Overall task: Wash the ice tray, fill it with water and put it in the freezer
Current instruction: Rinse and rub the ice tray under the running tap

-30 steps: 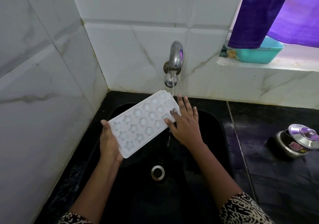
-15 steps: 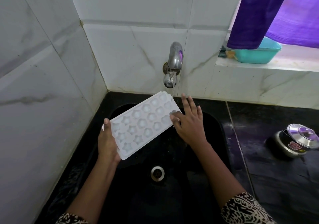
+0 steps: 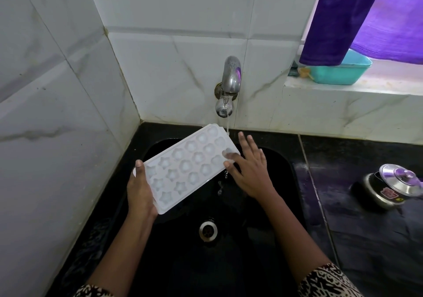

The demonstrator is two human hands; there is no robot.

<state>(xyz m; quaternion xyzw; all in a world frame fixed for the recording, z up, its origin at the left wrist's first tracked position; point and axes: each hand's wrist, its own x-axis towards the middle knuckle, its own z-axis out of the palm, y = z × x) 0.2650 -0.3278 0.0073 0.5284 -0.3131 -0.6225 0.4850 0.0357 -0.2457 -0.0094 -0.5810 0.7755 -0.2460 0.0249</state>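
White marble-veined tiled walls (image 3: 57,90) meet in a corner far left. Black counter (image 3: 366,239) runs right. Far right, a window ledge (image 3: 354,89) with purple curtain (image 3: 343,17) hanging over it; violet daylight through the fabric.

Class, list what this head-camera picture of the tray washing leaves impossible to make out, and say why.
- Underside of the ice tray: faces away in the head view.
- Left hand fingers: hidden beneath the tray.
- Label on the steel pot: too small; pot cut by the right edge.
- Teal tub contents: hidden by the purple cloth.
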